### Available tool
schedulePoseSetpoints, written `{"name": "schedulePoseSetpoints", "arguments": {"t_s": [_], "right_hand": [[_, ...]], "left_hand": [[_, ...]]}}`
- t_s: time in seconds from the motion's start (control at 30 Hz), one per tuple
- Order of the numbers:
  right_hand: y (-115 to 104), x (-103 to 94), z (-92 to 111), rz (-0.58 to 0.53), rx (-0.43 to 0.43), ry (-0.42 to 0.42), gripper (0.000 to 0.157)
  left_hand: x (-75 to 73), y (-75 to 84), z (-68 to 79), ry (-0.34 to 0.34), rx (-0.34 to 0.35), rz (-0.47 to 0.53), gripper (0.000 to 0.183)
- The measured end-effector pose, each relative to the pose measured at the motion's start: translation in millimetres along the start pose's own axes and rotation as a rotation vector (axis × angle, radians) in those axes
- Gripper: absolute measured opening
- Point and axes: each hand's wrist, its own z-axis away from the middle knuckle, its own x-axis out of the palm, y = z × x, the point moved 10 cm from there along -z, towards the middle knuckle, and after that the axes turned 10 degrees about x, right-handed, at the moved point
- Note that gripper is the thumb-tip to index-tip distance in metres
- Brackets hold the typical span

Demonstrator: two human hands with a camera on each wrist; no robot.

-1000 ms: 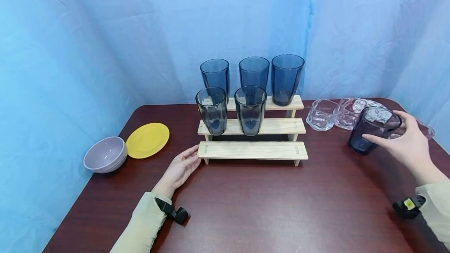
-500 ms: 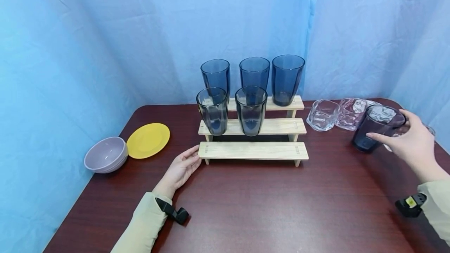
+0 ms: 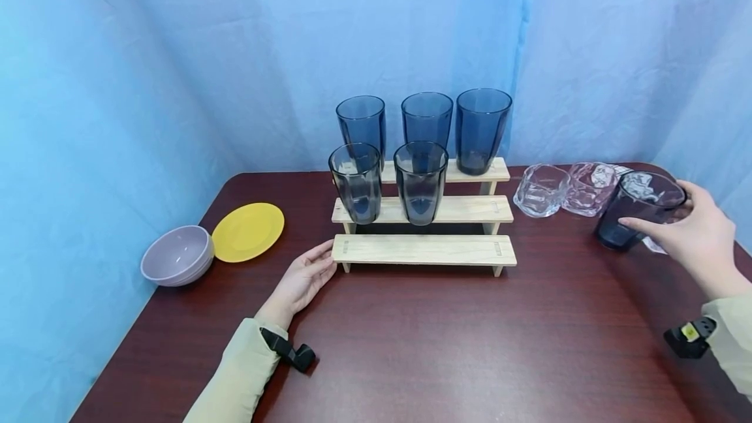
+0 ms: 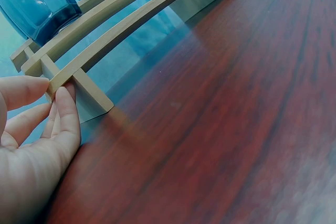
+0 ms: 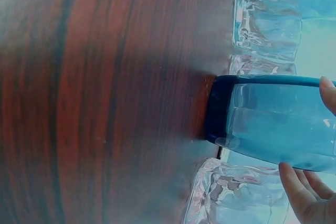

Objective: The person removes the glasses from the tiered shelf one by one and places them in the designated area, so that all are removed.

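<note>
My left hand (image 3: 299,282) holds the left end of a three-step wooden rack (image 3: 423,250). In the left wrist view, the thumb lies on top of the lowest step (image 4: 126,29) and the fingers are underneath. On the right, my right hand (image 3: 696,237) grips a dark blue-grey drinking glass (image 3: 619,224) near its rim, thumb on one side and fingers on the other. The glass is slightly tilted in the head view. Its base (image 5: 218,111) is at or very near the tabletop; contact cannot be told. Two similar glasses (image 3: 420,191) stand on the middle step, three (image 3: 482,136) on the top one.
Clear wavy glasses (image 3: 542,191) stand at the back right, close around the held glass; another clear glass (image 5: 236,192) shows in the right wrist view. A yellow plate (image 3: 248,232) and a lilac bowl (image 3: 177,256) sit at the left. Blue curtains (image 3: 294,51) hang behind the table.
My right hand has moved a little to the right, carrying the dark glass with it. The left hand and the rack have stayed in place.
</note>
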Motion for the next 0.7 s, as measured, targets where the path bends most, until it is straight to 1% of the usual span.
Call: {"name": "schedulePoseSetpoints", "arguments": {"t_s": [0.33,0.5,0.7], "right_hand": [[2.6,1.3,-1.6,-0.019,0.042,-0.025,0.100],[2.4,1.7,-3.0,-0.026,0.045,-0.034,0.100],[-0.5,-3.0,-0.3,-0.025,0.044,-0.016,0.099]], "left_hand": [[-1.0,0.0,0.2,-0.009,0.008,0.004,0.055],[-1.2,-0.8,0.5,0.003,0.003,-0.003,0.054],[-1.2,-1.1,0.7,0.003,-0.004,-0.018,0.055]]}}
